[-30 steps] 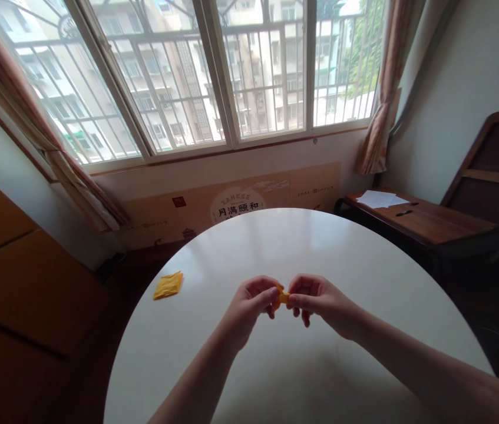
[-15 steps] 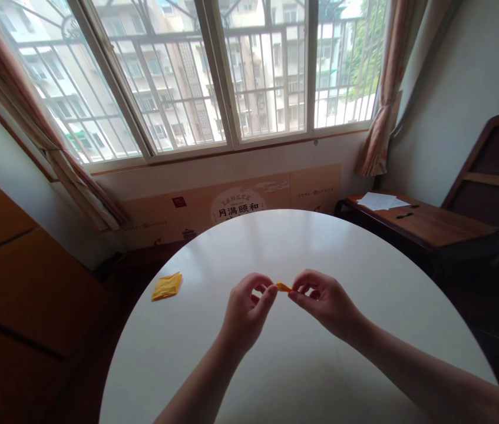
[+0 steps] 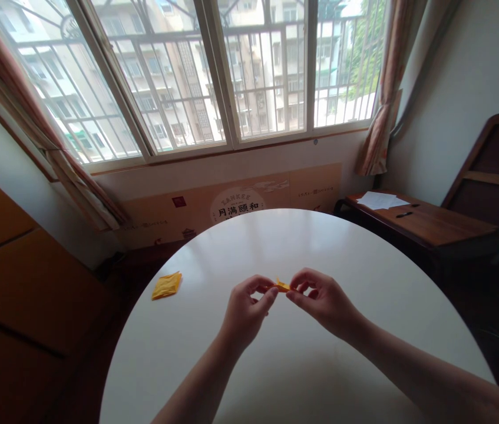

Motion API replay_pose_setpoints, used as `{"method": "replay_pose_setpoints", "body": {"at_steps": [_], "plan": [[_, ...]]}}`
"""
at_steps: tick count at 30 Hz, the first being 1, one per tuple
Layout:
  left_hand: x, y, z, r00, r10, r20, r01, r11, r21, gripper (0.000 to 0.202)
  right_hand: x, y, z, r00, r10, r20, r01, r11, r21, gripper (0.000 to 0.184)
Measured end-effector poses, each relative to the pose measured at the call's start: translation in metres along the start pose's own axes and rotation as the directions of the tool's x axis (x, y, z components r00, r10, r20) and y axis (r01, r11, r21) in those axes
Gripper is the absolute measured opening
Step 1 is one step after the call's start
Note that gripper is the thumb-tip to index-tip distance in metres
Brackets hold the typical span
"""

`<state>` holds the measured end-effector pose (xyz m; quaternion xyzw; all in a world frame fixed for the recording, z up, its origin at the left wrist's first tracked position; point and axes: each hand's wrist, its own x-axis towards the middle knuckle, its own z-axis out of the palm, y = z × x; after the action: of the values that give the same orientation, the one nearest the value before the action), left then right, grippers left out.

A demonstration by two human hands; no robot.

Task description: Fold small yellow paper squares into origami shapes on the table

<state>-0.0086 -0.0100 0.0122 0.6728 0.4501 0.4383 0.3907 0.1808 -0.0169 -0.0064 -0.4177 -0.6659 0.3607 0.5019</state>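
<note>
A small peak now sticks up from the top of the small yellow piece (image 3: 283,287) between my two grips, near its left end; half a second ago that top edge lay lower and smoother. My hands have hardly shifted meanwhile, so I judge that my fingertips are working the piece on the spot rather than carrying it anywhere. At this range it is too small for me to make out its folds.

My left grip (image 3: 247,309) is narrow, thumb and forefinger pinching the left end of the piece. My right grip (image 3: 326,300) pinches the opposite end the same way, thumb nearest me and the other fingers curled behind it. The tips stand just apart, with the yellow showing across the gap.

Both forearms reach forward from below and converge on that spot, the left rising more steeply, the right slanting in from the side. The wrists are bent inward so the two pinches face each other. Under both grips spreads the white surface (image 3: 311,371). Well to the left of my left grip, near the rim, lies a folded yellow packet (image 3: 167,286), touched by neither hand.
</note>
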Motion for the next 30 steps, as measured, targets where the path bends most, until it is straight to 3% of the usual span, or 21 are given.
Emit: {"method": "replay_pose_setpoints", "body": {"at_steps": [7, 10, 15, 22, 30], "plan": [[-0.0004, 0.0037, 0.0003, 0.999, 0.041, 0.004, -0.041, 0.999, -0.004, 0.03, -0.001, -0.0037, 0.0003, 0.997, 0.022, 0.076, -0.017, 0.998, -0.058, 0.02], [0.001, 0.0057, 0.0004, 0.999, 0.001, 0.033, 0.001, 0.998, -0.056, 0.034, -0.0017, -0.0042, 0.0011, 0.993, 0.02, 0.113, -0.015, 0.999, -0.049, 0.025], [0.0028, 0.0068, 0.0011, 0.992, -0.108, 0.068, 0.118, 0.978, -0.171, 0.037, -0.0019, -0.0069, 0.0007, 0.975, 0.081, 0.206, -0.101, 0.991, 0.088, 0.025], [0.0031, 0.0075, 0.0022, 0.992, -0.094, 0.08, 0.108, 0.976, -0.191, 0.036, 0.0004, -0.0052, 0.0005, 0.935, 0.2, 0.292, -0.279, 0.924, 0.26, 0.029], [0.0009, 0.0048, 0.0004, 0.996, -0.025, 0.089, 0.028, 0.999, -0.039, 0.031, -0.0024, -0.0033, 0.0023, 0.964, 0.117, 0.237, -0.14, 0.987, 0.084, 0.019]]}}
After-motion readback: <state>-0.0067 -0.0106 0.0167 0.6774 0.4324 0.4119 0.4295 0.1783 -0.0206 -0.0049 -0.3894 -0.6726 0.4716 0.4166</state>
